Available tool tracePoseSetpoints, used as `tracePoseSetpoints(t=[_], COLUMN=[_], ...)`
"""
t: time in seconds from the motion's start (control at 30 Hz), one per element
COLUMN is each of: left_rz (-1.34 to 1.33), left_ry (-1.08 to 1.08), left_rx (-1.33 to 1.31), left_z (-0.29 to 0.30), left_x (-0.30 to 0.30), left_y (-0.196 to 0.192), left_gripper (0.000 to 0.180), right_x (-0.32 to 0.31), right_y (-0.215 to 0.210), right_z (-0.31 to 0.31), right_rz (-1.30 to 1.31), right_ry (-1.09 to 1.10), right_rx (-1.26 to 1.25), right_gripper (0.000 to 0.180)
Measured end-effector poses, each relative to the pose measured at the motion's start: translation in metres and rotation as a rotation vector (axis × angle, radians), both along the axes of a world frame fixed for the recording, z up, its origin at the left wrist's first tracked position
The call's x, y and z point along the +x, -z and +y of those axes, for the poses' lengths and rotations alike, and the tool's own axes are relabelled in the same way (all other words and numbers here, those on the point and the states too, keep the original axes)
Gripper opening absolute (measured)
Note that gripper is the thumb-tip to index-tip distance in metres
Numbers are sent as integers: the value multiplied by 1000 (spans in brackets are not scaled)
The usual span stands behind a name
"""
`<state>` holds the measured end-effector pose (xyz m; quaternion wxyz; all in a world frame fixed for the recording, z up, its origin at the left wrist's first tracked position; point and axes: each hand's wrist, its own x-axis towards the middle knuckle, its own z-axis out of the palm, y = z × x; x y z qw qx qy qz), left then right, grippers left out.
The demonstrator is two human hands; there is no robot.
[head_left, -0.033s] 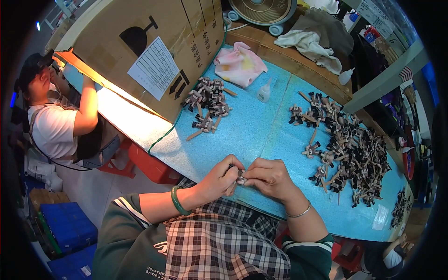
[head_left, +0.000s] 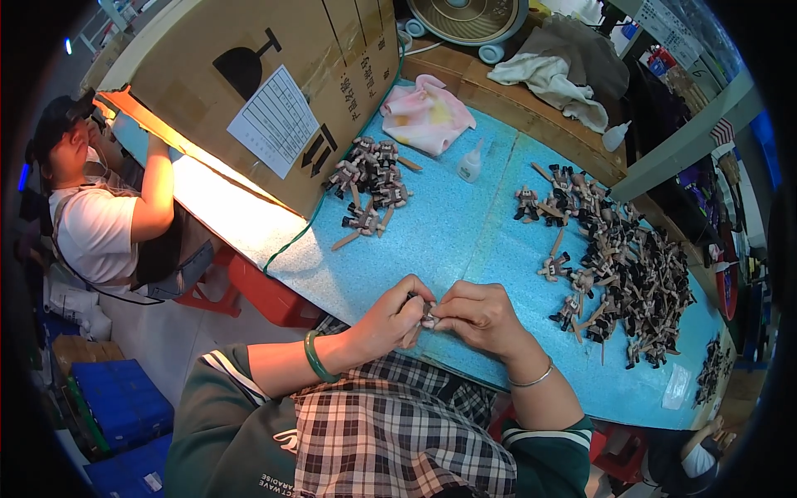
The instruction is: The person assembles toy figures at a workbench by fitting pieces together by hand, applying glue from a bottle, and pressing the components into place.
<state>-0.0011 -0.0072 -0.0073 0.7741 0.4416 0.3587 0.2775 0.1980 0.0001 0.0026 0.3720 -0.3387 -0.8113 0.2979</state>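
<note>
Both hands meet at the table's near edge, closed around one small figure (head_left: 429, 315), grey and beige, mostly covered by fingers. My left hand (head_left: 397, 315), below a green bangle, grips it from the left. Thumb and fingertips of my right hand (head_left: 480, 317), with a silver bracelet at the wrist, pinch its other side. Beyond my left hand lies a small cluster of toy figures (head_left: 374, 187) in grey, beige and black, with flat brown pieces sticking out. A much larger heap of similar toy figures (head_left: 618, 274) spreads over the right part of the table.
Across the blue tabletop (head_left: 465, 241) stand a small white squeeze bottle (head_left: 471, 163) and a crumpled pink cloth (head_left: 427, 114). A big cardboard box (head_left: 282, 91) rises at the left. A co-worker (head_left: 108, 199) sits beyond it. At the back are a fan (head_left: 469, 21) and piled cloths (head_left: 564, 70).
</note>
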Motion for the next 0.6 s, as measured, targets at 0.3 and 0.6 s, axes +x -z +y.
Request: tracePoseSetpoints(t=[0.3,0.6], left_rz=[-24,-137], left_ry=[-19,-62], left_rx=[-19,-62], left_z=[-1,-2], left_x=[1,-1], left_y=[5,1], left_gripper=[15,22], right_x=[1,6], right_y=[-1,1], right_z=[1,4], right_rz=[-8,139], right_ry=[-16,-24], right_rx=[-6,-251], right_gripper=[18,26])
